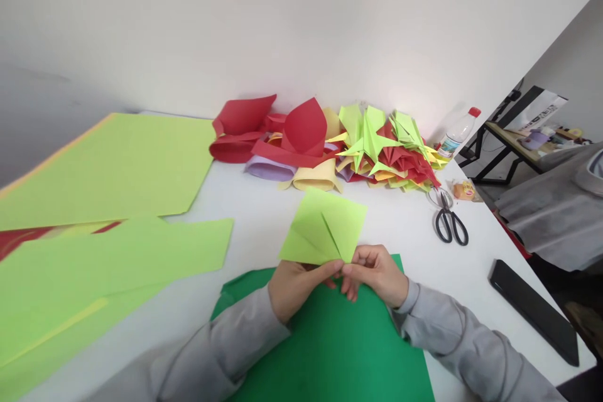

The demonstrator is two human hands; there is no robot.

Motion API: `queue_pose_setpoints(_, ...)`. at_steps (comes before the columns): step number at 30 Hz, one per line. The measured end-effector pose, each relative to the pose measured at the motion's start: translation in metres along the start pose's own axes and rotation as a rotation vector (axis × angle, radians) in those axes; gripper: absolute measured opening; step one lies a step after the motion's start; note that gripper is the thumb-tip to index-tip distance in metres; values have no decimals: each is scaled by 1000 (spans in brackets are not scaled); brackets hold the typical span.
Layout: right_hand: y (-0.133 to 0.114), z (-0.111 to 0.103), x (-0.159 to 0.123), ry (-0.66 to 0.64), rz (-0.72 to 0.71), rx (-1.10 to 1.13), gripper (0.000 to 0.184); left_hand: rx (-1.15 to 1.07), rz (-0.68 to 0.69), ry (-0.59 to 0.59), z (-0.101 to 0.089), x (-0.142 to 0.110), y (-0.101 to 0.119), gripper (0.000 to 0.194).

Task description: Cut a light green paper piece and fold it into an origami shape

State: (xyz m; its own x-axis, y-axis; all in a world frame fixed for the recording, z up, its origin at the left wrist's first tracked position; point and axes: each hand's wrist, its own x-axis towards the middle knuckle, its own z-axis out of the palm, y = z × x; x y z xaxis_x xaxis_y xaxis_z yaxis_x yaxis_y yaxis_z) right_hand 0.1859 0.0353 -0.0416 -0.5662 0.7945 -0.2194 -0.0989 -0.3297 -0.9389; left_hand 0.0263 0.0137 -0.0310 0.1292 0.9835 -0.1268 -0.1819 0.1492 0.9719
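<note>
A square of folded lime-green paper [346,217] is held up between my two hands, with creases running from its lower corner. My left hand [301,282] pinches that corner from the left, thumb on top and fingers mostly hidden behind the paper. From the right, my right hand [374,273] grips the same corner between thumb and fingers, and the two thumb tips nearly meet. Beneath both hands lies a large dark green sheet [330,345], its far left edge curled up.
Large lime-green sheets [141,169] cover the left of the white table [259,213]. Rolled red paper pieces [304,129] and folded paper stars [372,138] are heaped along the wall. At right are black-handled scissors [451,223], a bottle [456,135], a snack packet [465,190] and a black slab-like object [532,311].
</note>
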Motion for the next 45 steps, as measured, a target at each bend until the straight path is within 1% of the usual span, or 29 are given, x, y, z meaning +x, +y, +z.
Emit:
queue_pose_setpoints(2, -1, 0, 0, -5, 10, -21, 43, -21, -18, -3, -1, 0, -1, 17)
queue_pose_setpoints(4, -1, 0, 1, -3, 17, -48, 42, -60, -44, 26, -1, 1, -2, 19)
queue_pose_setpoints(9, 0, -3, 0, 4, 19, -96, 41, -257, -132, 199, -6, 6, 2, 29)
queue_pose_setpoints(16, -1, -8, 0, -15, 54, -123, 36, -295, -134, 339, -20, 18, 10, 28)
queue_pose_setpoints(23, -1, -10, -2, -21, 57, -136, 32, -312, -148, 377, -20, 18, 13, 24)
queue_pose_setpoints(29, 0, -11, -2, -45, 80, -149, 23, -347, -150, 412, -23, 21, 11, 27)
queue_pose_setpoints(32, 2, -12, -1, -38, 76, -128, 23, -368, -147, 399, -25, 22, 9, 29)
queue_pose_setpoints(35, 3, -13, -1, -34, 68, -111, 23, -381, -150, 358, -27, 22, 10, 30)
queue_pose_setpoints(37, 3, -13, -2, -34, 70, -139, 24, -382, -156, 310, -28, 22, 14, 31)
queue_pose_setpoints(40, 2, -10, -5, -59, 82, -233, 26, -358, -189, 198, -31, 22, 22, 34)
queue_pose_setpoints(43, 0, -6, -8, -144, 62, -334, 27, -223, -208, 88, -35, 23, 25, 43)
queue_pose_setpoints(45, -1, -4, -10, -190, 8, -391, 30, -106, -196, 68, -37, 23, 24, 41)
